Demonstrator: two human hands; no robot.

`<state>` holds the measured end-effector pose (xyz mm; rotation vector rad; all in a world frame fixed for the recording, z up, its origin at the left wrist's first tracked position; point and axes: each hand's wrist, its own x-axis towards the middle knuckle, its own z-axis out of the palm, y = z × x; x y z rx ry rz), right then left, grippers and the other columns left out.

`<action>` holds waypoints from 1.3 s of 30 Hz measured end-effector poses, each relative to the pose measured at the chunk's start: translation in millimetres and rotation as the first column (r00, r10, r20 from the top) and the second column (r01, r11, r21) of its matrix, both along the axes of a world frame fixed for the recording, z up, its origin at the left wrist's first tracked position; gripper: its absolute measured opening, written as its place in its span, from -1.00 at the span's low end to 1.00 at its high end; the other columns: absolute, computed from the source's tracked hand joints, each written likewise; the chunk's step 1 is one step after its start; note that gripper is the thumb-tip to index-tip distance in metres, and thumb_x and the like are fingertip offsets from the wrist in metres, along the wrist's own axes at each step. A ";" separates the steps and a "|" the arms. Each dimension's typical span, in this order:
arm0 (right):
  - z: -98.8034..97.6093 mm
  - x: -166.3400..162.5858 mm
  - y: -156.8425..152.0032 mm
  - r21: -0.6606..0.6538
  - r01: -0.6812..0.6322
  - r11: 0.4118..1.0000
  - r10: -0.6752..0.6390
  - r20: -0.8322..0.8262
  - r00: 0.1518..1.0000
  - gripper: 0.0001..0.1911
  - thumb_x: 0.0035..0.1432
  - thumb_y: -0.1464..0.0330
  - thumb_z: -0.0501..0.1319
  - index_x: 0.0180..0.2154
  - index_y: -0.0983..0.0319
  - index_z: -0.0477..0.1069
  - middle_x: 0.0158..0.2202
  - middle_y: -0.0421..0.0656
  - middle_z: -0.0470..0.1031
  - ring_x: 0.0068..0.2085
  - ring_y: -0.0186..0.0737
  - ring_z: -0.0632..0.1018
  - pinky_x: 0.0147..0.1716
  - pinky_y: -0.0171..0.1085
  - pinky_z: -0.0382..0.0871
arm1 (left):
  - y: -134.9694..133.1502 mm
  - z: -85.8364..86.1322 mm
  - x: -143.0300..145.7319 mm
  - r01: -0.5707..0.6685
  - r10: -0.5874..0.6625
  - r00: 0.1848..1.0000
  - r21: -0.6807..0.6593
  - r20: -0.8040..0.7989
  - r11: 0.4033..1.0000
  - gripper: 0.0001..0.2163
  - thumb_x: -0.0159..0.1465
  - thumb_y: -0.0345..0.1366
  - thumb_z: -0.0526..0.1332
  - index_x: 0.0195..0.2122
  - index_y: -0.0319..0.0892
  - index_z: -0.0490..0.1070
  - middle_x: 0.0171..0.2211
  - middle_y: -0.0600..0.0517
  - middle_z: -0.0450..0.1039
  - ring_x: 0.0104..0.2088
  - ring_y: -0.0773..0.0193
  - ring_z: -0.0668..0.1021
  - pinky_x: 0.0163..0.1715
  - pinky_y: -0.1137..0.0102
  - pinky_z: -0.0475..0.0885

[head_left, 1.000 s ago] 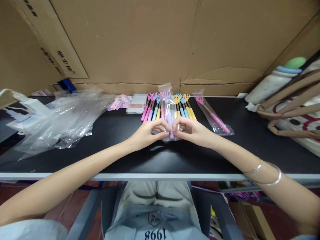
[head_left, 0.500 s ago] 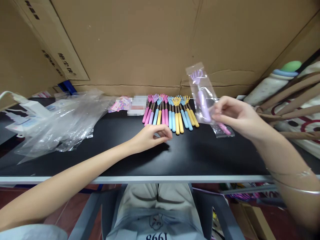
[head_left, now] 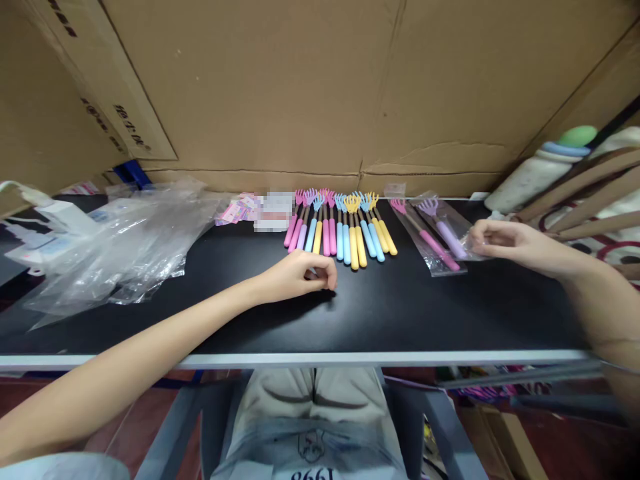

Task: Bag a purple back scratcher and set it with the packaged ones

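Note:
My right hand [head_left: 505,245] pinches the lower edge of a clear bag holding a purple back scratcher [head_left: 451,240], at the right of the table. Beside it lies a pink back scratcher [head_left: 439,250], also in a clear bag; the two bags overlap. My left hand [head_left: 305,275] rests loosely curled on the table, fingers bent toward the thumb, with nothing visible in it. Just beyond it, several unbagged back scratchers [head_left: 354,245] lie in a row, handles toward me, in pink, purple, blue and yellow.
Clear plastic bags [head_left: 145,233] are heaped at the left, by a white charger with cables [head_left: 70,217]. Small printed cards [head_left: 240,209] lie left of the row. A bottle [head_left: 533,175] and a patterned bag [head_left: 610,233] stand at the right. Cardboard [head_left: 280,87] walls the back.
My right hand has moved right and lowered the bagged purple back scratcher onto the table beside the pink one. My left hand has barely shifted, its fingers curling a little more.

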<state>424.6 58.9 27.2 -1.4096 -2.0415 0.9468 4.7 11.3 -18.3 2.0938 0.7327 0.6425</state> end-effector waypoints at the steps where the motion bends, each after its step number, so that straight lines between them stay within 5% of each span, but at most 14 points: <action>1: -2.4 2.8 2.1 -0.014 -0.012 1.000 0.012 0.019 1.000 -0.57 -0.08 0.03 0.38 -0.46 0.24 0.35 -0.45 -0.19 0.41 -0.38 -0.35 0.42 -0.32 -0.25 0.28 | 0.3 0.0 -0.5 0.010 -0.010 1.000 -0.005 -0.002 1.000 -0.91 0.17 -0.50 0.14 -0.46 -0.25 0.38 -0.41 0.03 0.52 -0.35 0.39 0.58 -0.33 0.54 0.42; 10: -10.9 23.8 19.0 -0.053 0.028 0.998 -0.022 0.097 0.995 -0.55 -0.10 -0.03 0.35 -0.38 0.19 0.36 -0.43 -0.18 0.41 -0.36 -0.30 0.43 -0.30 -0.24 0.25 | 1.5 -0.2 -2.2 0.057 -0.046 0.995 0.120 -0.090 0.991 -0.88 0.17 -0.54 0.13 -0.45 -0.24 0.40 -0.41 0.07 0.53 -0.43 0.46 0.49 -0.39 0.58 0.33; 15: -9.6 22.1 19.4 -0.099 0.067 0.993 -0.036 0.286 0.957 -0.45 -0.10 -0.06 0.25 -0.25 0.26 0.39 -0.40 -0.13 0.48 -0.34 -0.35 0.47 -0.21 -0.21 0.24 | 0.7 0.1 -2.9 0.030 0.015 0.979 0.220 -0.203 0.975 -0.85 0.18 -0.54 0.13 -0.41 -0.22 0.45 -0.39 0.13 0.52 -0.51 0.51 0.36 -0.46 0.60 0.21; 19: -6.8 12.6 13.7 -0.052 0.059 0.997 -0.032 0.410 0.912 -0.63 0.13 0.15 0.19 -0.16 0.32 0.37 -0.35 -0.04 0.52 -0.30 -0.36 0.48 -0.19 -0.24 0.26 | -0.5 1.0 -2.8 0.036 0.024 0.974 0.259 -0.226 0.965 -0.85 0.21 -0.52 0.13 -0.36 -0.19 0.47 -0.36 0.15 0.51 -0.48 0.51 0.37 -0.45 0.60 0.20; 24: -5.1 0.2 9.7 0.067 -0.001 0.998 -0.042 0.639 0.768 -0.83 0.20 0.46 0.13 -0.14 0.33 0.38 -0.31 -0.03 0.48 -0.34 -0.32 0.46 -0.26 -0.28 0.28 | -2.1 2.3 -3.2 0.041 0.042 0.965 0.308 -0.258 0.951 -0.84 0.24 -0.48 0.13 -0.32 -0.15 0.48 -0.32 0.15 0.50 -0.46 0.50 0.38 -0.43 0.59 0.21; 31: 3.1 -24.8 1.0 0.384 -0.055 0.922 -0.308 0.811 0.498 -0.78 0.21 0.29 0.15 -0.14 0.20 0.46 -0.07 0.05 0.40 -0.16 -0.04 0.49 -0.26 -0.16 0.28 | -4.8 5.3 -3.7 0.044 0.105 0.936 0.406 -0.337 0.913 -0.81 0.26 -0.46 0.11 -0.30 -0.09 0.49 -0.28 0.18 0.48 -0.42 0.50 0.43 -0.43 0.58 0.20; 34: 6.8 -54.0 -8.8 0.496 -0.180 0.850 -0.306 0.740 0.599 -0.74 0.28 0.26 0.03 -0.13 0.19 0.42 -0.10 -0.01 0.44 -0.15 -0.08 0.49 -0.30 -0.20 0.29 | -4.2 3.0 -3.9 0.057 0.108 0.934 0.439 -0.342 0.897 -0.80 0.29 -0.44 0.09 -0.27 -0.07 0.49 -0.26 0.17 0.48 -0.36 0.48 0.47 -0.42 0.57 0.20; 39: 3.2 -115.9 -21.5 0.474 -0.464 0.748 -0.014 0.710 0.704 -0.77 0.28 0.31 0.00 -0.20 0.17 0.42 -0.21 -0.10 0.47 -0.20 -0.18 0.51 -0.28 -0.26 0.32 | -3.2 -0.7 -3.6 0.065 0.121 0.938 0.507 -0.326 0.860 -0.77 0.33 -0.44 0.04 -0.26 -0.08 0.48 -0.22 0.13 0.48 -0.24 0.45 0.50 -0.36 0.58 0.22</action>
